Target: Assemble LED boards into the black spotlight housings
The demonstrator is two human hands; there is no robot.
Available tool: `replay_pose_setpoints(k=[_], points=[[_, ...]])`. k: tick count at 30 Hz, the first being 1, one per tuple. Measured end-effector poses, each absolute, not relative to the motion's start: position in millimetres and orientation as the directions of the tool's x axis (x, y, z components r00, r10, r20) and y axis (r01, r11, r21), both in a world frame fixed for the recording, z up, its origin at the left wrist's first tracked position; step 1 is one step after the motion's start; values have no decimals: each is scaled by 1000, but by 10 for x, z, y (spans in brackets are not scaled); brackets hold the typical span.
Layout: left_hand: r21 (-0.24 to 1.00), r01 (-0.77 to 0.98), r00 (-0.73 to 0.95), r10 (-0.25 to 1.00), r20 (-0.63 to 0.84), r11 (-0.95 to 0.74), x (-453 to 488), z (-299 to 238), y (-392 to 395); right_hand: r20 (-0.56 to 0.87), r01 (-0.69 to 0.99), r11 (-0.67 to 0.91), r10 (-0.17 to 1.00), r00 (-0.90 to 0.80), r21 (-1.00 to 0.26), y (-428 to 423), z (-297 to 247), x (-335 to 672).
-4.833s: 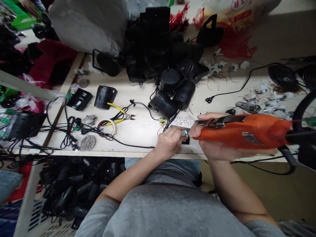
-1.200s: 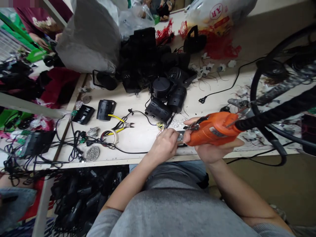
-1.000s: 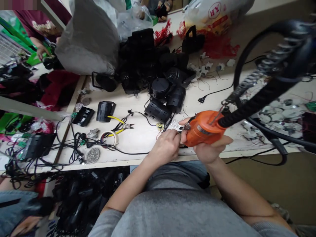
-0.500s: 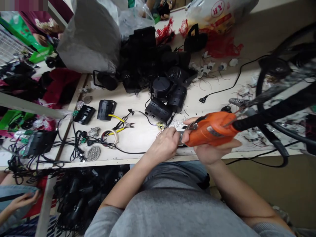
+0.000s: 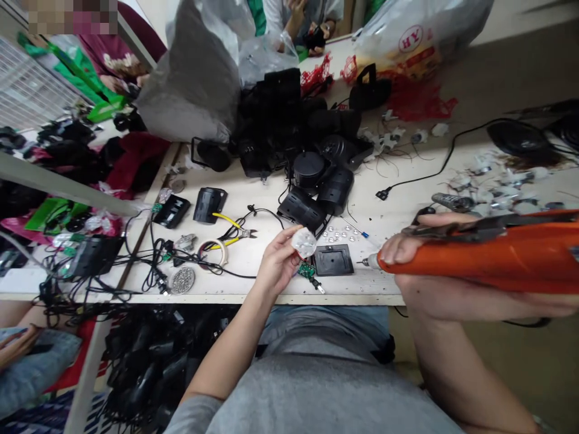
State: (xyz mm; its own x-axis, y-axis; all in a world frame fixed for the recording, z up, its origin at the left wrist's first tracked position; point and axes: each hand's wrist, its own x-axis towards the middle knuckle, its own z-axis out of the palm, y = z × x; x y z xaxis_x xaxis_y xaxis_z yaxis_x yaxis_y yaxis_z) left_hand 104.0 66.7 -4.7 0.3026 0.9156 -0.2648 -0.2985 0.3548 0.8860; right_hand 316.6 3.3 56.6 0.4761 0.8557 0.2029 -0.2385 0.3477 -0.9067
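My left hand [image 5: 278, 265] is raised a little over the table's front edge and pinches a small round whitish part [image 5: 304, 242]. A small green circuit board [image 5: 307, 270] with a wire hangs just under it. My right hand [image 5: 434, 283] grips an orange electric screwdriver [image 5: 484, 256] held level, its tip pointing left toward a black square housing [image 5: 333, 260] that lies flat on the table. Beyond the housing lies a cluster of small silvery round pieces [image 5: 337, 233].
A pile of black lamp housings [image 5: 307, 157] fills the table's middle. Yellow-handled cutters [image 5: 230, 226], a tape roll [image 5: 216, 251] and tangled black cables [image 5: 149, 265] lie at the left. Plastic bags [image 5: 194, 72] stand behind. Other people sit at the far side and at the lower left.
My left hand has lifted off the housing with the whitish part and the green board. The screwdriver has drawn back to the right, away from the housing.
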Motion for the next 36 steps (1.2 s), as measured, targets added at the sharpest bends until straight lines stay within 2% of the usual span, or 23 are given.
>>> replay_pose_setpoints(k=[3,7,17,24,36], points=[[688,-480,318,839,-442,544,994,-114,613,231,-231,392,827,512,-891,42,496,3105],[600,-522,345,794,-501,606,972,-146,541,253,-251,405,843,474,-879,98,366,3005],[532,-535,429,754,-498,656,930,-253,484,355,-52,478,717,600,-877,275,265,2879],[478,-571,426,739,-523,667,937,-237,452,280,-130,410,791,544,-903,231,19,2886],[541,-528,432,756,-492,654,886,-316,407,276,-142,407,798,535,-902,125,88,2826]])
